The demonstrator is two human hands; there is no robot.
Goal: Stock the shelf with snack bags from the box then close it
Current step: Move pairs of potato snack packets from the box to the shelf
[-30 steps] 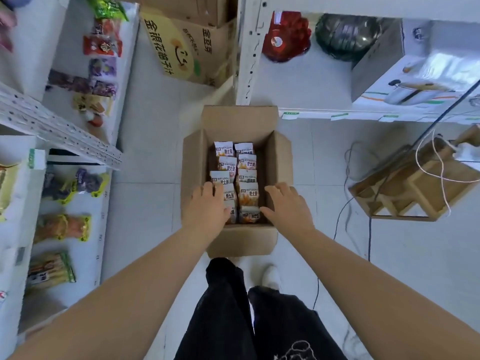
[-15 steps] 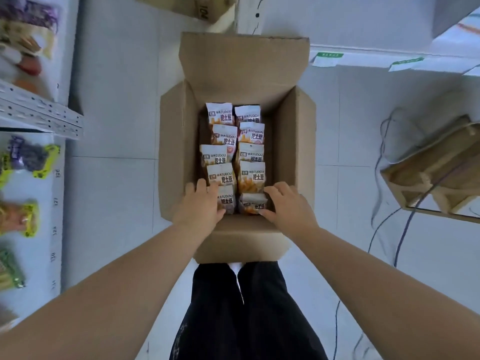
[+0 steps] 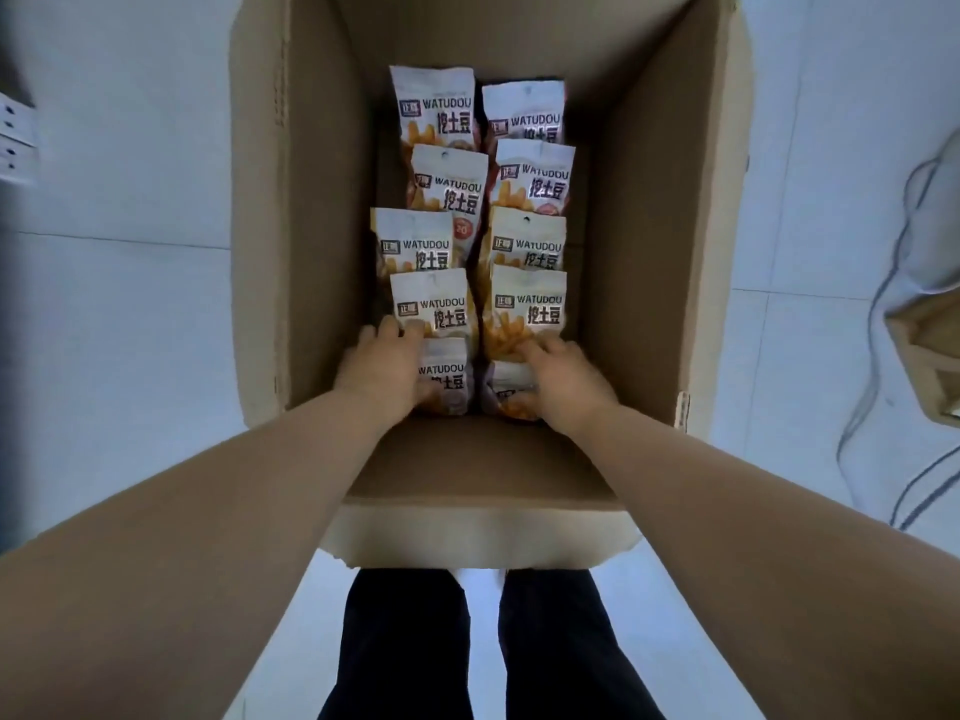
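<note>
An open cardboard box (image 3: 660,241) stands on the floor, flaps spread. Inside lie two rows of white snack bags (image 3: 527,236) with orange print, overlapping like tiles. My left hand (image 3: 382,368) reaches into the near end of the left row, fingers curled around the nearest left bag (image 3: 447,379). My right hand (image 3: 563,384) does the same on the right row, fingers over the nearest right bag (image 3: 511,392). Both bags still lie in the box. The shelf is mostly out of view.
A white tiled floor (image 3: 119,304) surrounds the box. A shelf edge (image 3: 15,142) shows at far left. A wooden frame (image 3: 930,345) and loose cables (image 3: 883,304) lie at right. My legs in dark trousers (image 3: 405,646) stand just behind the near flap.
The camera has dropped much closer to the box. Both hands have gone from its near rim down onto the nearest bags and curled around them.
</note>
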